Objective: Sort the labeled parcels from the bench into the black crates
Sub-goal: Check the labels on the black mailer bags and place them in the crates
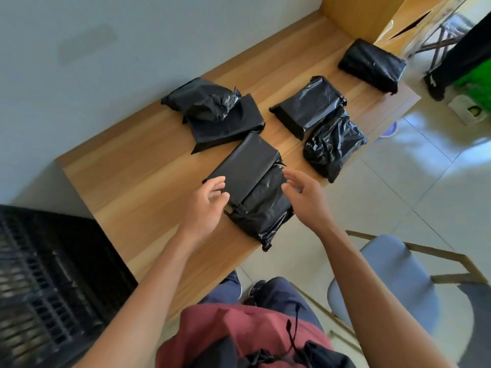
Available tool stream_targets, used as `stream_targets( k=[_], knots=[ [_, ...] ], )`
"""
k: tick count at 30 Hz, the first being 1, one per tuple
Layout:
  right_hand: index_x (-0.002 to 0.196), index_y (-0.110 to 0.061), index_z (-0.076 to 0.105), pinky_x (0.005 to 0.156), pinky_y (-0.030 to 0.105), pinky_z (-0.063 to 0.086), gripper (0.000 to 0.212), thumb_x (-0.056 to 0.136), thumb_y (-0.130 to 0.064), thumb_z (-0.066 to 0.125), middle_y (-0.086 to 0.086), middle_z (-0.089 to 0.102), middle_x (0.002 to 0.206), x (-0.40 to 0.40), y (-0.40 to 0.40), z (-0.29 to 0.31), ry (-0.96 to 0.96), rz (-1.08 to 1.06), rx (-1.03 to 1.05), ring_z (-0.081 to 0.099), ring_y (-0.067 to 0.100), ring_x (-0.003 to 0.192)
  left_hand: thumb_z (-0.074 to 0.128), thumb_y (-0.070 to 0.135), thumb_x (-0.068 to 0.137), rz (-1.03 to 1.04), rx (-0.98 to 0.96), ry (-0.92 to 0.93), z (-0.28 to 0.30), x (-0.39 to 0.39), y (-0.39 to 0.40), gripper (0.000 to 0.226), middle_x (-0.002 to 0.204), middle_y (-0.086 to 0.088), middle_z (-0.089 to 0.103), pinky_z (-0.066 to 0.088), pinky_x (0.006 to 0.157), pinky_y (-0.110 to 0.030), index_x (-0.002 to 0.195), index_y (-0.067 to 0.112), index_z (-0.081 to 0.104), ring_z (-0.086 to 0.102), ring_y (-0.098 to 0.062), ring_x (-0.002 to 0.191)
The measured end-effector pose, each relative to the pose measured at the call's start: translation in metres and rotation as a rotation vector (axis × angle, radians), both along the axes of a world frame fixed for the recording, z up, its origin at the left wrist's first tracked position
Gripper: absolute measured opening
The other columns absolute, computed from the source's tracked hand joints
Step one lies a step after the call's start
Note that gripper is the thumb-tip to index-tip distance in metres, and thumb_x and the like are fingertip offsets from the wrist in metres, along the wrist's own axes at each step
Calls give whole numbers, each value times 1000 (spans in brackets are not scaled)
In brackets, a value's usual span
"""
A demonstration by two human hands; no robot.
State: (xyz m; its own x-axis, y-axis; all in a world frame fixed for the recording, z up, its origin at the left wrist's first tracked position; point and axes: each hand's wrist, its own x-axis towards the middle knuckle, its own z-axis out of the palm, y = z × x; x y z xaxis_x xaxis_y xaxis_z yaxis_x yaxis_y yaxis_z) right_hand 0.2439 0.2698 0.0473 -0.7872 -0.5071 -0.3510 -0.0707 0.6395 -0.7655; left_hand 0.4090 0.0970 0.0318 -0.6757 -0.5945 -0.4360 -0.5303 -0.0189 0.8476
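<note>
Red cloth [239, 325] and dark trousers [276, 293] fill the bottom edge nearest the camera, with black straps across them that are cut off by the frame. Both bare forearms reach up from there toward the wooden bench [138, 181].

On the bench, two black parcels lie nearest its front edge: a flat parcel [247, 166] leaning on a crinkled parcel [263, 208], whose tail end hangs at the bench's front edge. The left hand [207, 205] hovers at the flat parcel's near corner, fingers loosely spread and holding nothing; whether its fingertips touch the wrap is hard to tell. The right hand [305, 197] is spread too, just beside the crinkled parcel's right side, gripping nothing.

Farther back on the bench sit a pair of parcels [218, 112] overlapping by the wall, a second pair [318, 120] toward the bench's right edge, and a single parcel [372, 65] near the bench's far end. No labels can be made out on any wrap.

Left of the bench stands a black crate [45, 282], blurred and cut off by the frame; its inside cannot be seen. Right of the bench is a pale blue chair [393, 277]. Beyond the bench's far end, a dark leg and shoe [435, 86] and something green are partly cut off.
</note>
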Motion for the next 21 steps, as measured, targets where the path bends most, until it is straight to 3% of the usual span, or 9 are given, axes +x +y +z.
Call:
stream_targets(
  k=[3, 6, 8, 10, 11, 13, 15, 19, 21],
  knots=[
    [145, -29, 59, 92, 21, 44, 41, 104, -22, 59, -1, 65, 138, -13, -9, -7, 17, 17, 52, 58, 14, 128, 57, 22, 104, -23, -6, -35, -8, -7, -1, 42, 144, 10, 58, 42, 104, -27, 146, 27, 55, 54, -7, 131],
    [147, -35, 56, 76, 18, 45, 44, 104, -27, 59, 3, 64, 136, -34, -26, -23, 5, 61, 125, 61, 16, 119, 57, 24, 104, 36, 4, -106, -23, -14, -2, 44, 149, 9, 53, 35, 104, -27, 147, 27, 53, 46, -10, 140],
    [151, -31, 52, 67, 18, 48, 47, 104, -23, 58, 9, 66, 127, -47, -39, -32, -1, 103, 159, 64, 26, 113, 56, 25, 105, 113, 29, -157, -33, -16, -3, 48, 154, 8, 47, 34, 109, -30, 152, 28, 48, 41, -11, 144],
    [155, -28, 46, 76, 26, 46, 51, 105, -21, 58, 13, 65, 133, -63, -51, -39, -22, 131, 185, 60, 29, 119, 57, 26, 105, 201, 77, -196, -43, -17, -1, 55, 160, 7, 41, 35, 116, -38, 157, 28, 39, 40, -14, 145],
    [156, -27, 44, 77, 23, 45, 54, 105, -21, 58, 11, 63, 136, -70, -56, -43, -28, 149, 197, 59, 25, 119, 58, 28, 105, 235, 109, -213, -47, -17, 1, 59, 162, 6, 39, 36, 119, -43, 159, 28, 35, 41, -15, 145],
    [157, -25, 41, 73, 18, 44, 57, 103, -20, 59, 2, 63, 129, -84, -64, -51, -31, 190, 212, 61, 18, 106, 59, 31, 104, 302, 184, -248, -54, -20, 5, 65, 163, 5, 37, 40, 118, -50, 161, 28, 30, 43, -19, 145],
    [156, -23, 42, 75, 23, 46, 58, 101, -17, 59, -2, 62, 121, -94, -72, -57, -34, 229, 221, 61, 16, 95, 60, 33, 103, 350, 249, -266, -58, -26, 10, 67, 163, 4, 38, 42, 116, -52, 162, 26, 29, 44, -20, 144],
    [154, -17, 42, 108, 44, 44, 58, 99, -15, 61, 5, 53, 144, -108, -86, -66, 10, 320, 256, 48, 28, 133, 63, 34, 98, 372, 309, -228, -65, -43, 16, 65, 156, 10, 49, 42, 116, -46, 158, 28, 39, 48, -13, 141],
    [157, -17, 39, 112, 43, 41, 62, 99, -16, 62, 5, 50, 150, -112, -91, -71, -14, 338, 279, 45, 29, 140, 62, 28, 100, 397, 298, -207, -66, -48, 18, 59, 151, 13, 54, 41, 112, -36, 156, 27, 43, 50, -8, 137]
  ],
)
